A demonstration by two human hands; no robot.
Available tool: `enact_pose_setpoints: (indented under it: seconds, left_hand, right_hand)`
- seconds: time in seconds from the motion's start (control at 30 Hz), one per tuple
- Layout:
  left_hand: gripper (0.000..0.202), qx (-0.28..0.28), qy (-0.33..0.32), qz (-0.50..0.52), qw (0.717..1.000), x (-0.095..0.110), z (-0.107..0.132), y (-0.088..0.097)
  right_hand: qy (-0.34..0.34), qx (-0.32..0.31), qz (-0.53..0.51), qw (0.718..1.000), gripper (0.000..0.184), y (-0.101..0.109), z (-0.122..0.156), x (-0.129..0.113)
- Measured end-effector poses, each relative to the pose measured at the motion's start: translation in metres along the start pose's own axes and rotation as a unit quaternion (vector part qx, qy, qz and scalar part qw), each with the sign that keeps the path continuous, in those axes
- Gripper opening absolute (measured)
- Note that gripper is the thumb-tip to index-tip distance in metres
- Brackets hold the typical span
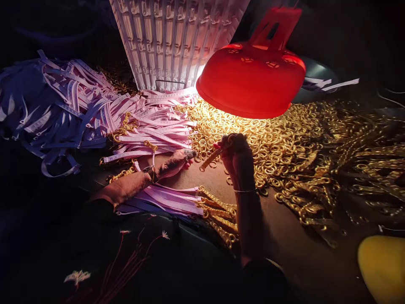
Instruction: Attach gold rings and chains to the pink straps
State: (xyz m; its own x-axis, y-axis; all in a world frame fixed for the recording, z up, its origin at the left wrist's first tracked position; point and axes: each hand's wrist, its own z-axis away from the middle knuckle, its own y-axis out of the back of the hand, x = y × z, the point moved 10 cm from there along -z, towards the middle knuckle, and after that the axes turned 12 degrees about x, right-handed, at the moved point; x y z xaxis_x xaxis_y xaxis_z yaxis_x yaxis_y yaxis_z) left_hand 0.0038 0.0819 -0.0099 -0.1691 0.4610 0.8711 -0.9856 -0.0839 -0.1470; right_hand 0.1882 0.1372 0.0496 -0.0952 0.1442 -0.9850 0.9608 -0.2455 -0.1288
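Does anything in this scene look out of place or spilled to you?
The gold rings lie in a loose, wide heap, as if spilled, and a red plastic bowl hangs tilted above them, lit from beneath.

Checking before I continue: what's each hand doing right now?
Left hand: cannot tell.
Right hand: closed, holding a gold chain.

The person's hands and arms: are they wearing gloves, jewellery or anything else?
No gloves on either. The right hand has a thin metal bangle at its wrist, the left hand a thin dark band, and a dark sleeve covers the right arm near the elbow.
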Motion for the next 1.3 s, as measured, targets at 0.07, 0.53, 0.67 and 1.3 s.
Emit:
enact_pose_setpoints:
  seconds: [0.07,0.53,0.67,1.3]
  left_hand:
    - [0.024,0.005,0.015,0.018,1.000,-0.005,-0.006,-0.003]
    - [0.022,-0.068,0.107,0.144,0.981,-0.025,-0.003,-0.021]
    - [0.022,-0.077,0.131,0.150,0.977,-0.030,0.001,-0.022]
    - [0.026,-0.086,0.028,-0.032,0.995,-0.019,0.008,-0.015]
  right_hand:
    - [0.015,-0.014,0.031,0.999,0.034,0.007,-0.010,-0.009]
    - [-0.009,-0.081,0.181,0.980,0.045,-0.032,0.066,0.031]
    - [0.002,-0.075,0.207,0.976,0.040,-0.033,0.073,0.033]
    - [0.070,-0.166,0.281,0.943,0.038,-0.047,0.071,0.013]
